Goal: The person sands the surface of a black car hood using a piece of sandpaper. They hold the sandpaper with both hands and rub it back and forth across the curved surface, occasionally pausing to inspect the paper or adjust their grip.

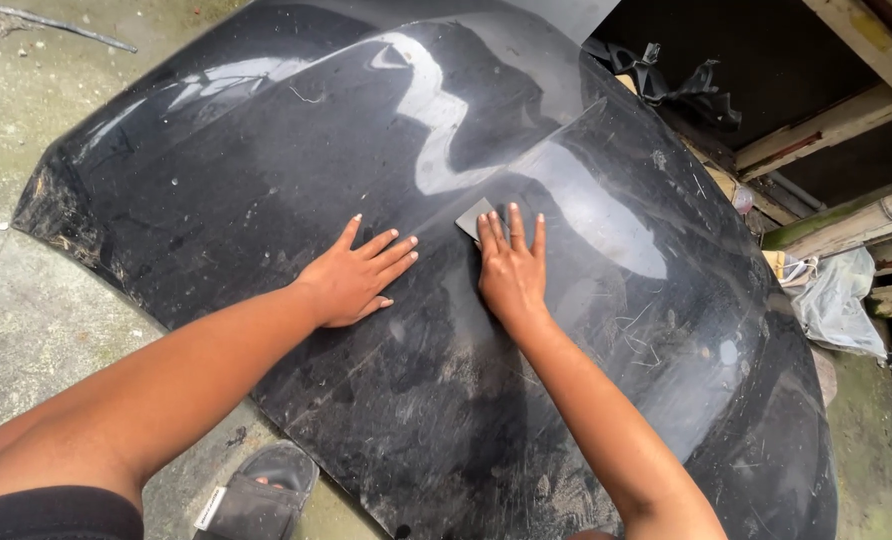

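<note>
A large glossy black car body panel point(266, 150) lies on the concrete ground, scratched and dusty toward its near side. My left hand point(356, 275) rests flat on the panel with fingers spread, holding nothing. My right hand point(511, 270) presses flat on a small grey sheet of sandpaper point(474, 217), whose corner shows past the fingertips near a raised crease in the panel.
Concrete ground point(26, 330) lies to the left. A black sandal on a foot point(261, 495) is at the bottom edge. Wooden beams point(846, 120), black cloth point(666, 75) and a crumpled clear plastic bag point(836, 295) sit at the right.
</note>
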